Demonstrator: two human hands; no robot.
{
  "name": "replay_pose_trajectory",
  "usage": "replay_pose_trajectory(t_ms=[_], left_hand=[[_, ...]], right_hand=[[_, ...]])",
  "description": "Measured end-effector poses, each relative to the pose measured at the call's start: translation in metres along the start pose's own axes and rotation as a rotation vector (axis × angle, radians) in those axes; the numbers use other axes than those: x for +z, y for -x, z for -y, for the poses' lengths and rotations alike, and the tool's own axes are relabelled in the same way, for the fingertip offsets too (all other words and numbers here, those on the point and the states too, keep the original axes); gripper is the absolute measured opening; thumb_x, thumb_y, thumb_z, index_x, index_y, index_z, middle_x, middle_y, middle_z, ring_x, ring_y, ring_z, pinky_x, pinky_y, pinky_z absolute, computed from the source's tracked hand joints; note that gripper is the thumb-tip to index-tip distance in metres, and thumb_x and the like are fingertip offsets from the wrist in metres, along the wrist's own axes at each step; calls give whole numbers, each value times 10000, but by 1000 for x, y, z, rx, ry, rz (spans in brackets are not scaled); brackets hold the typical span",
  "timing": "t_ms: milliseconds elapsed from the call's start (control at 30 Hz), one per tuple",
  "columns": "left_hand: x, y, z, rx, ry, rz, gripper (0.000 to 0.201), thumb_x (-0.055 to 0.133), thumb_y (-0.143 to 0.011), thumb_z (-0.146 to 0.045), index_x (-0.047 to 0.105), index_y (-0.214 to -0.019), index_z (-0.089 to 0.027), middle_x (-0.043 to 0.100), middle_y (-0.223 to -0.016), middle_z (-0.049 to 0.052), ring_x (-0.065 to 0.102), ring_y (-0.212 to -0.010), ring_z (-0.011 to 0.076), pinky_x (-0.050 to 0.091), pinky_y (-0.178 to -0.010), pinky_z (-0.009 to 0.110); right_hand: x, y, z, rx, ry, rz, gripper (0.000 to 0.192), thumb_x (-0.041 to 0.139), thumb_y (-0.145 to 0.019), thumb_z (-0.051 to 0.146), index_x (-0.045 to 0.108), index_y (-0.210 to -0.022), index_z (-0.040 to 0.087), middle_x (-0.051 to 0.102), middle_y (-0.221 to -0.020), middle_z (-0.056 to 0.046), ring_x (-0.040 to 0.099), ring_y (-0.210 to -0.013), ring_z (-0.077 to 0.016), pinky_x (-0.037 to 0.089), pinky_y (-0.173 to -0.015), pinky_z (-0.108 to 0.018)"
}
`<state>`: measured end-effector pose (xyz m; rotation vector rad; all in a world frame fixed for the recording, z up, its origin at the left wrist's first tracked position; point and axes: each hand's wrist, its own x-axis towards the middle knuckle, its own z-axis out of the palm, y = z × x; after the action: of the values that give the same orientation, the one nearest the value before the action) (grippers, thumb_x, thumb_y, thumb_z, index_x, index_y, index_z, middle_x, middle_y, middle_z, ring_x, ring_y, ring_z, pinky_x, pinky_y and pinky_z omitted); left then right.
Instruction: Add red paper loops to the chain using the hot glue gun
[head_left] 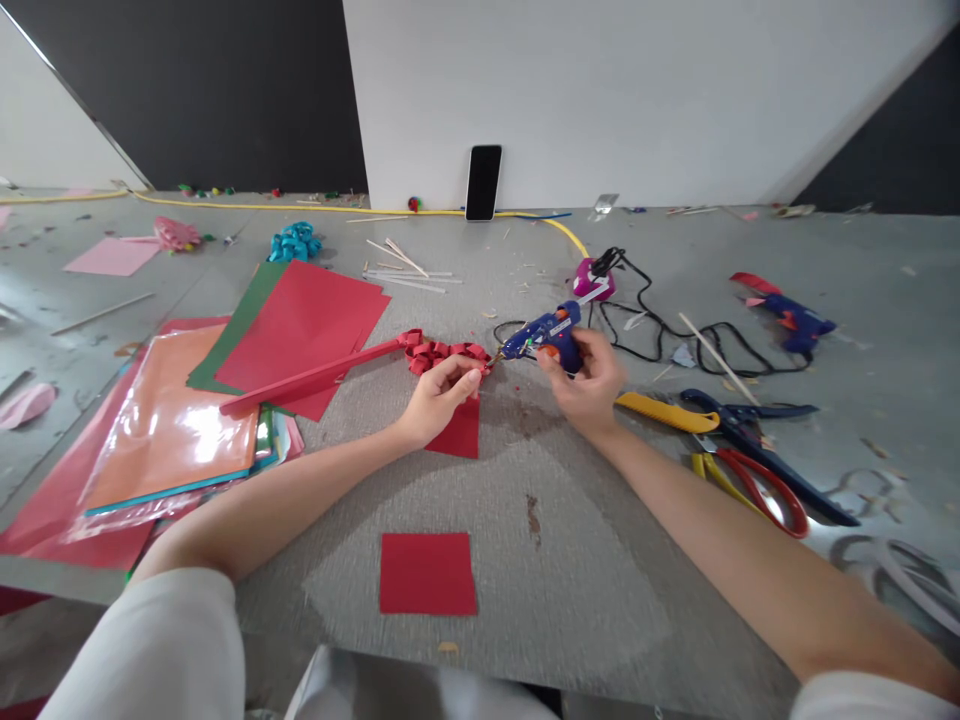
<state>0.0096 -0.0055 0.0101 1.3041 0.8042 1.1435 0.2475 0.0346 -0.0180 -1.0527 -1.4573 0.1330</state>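
My right hand [589,385] is wrapped round a blue hot glue gun [544,333], its nozzle pointing left. The nozzle tip meets the right end of a red curled-paper flower piece [442,355]. At that end my left hand [442,400] pinches the paper piece between thumb and fingers. From the curls a red paper-covered stick [315,375] runs down to the left across paper sheets. Under my left hand lies a red paper square [459,432], partly covered. Another red square [427,573] lies nearer the table's front edge.
Red sheets [300,325] and a plastic packet of orange paper [176,410] lie left. A phone [484,183] leans on the wall. Right are a yellow cutter [667,411], scissors [761,490], blue-handled pliers [750,430], a second glue gun [795,320] and black cords [649,335].
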Motion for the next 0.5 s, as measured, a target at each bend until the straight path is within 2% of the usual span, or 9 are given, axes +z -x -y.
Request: replay_pose_trajectory(t_ms=[500], left_hand=[[0, 0, 1, 20, -21, -8, 520, 686, -896, -676, 660, -945, -158, 570, -730, -9, 489, -659, 93, 395, -632, 229]], right_hand=[[-1, 0, 3, -26, 16, 37, 398, 835, -815, 440, 625, -1067, 216, 616, -853, -7, 593, -709, -168, 528, -692, -345]])
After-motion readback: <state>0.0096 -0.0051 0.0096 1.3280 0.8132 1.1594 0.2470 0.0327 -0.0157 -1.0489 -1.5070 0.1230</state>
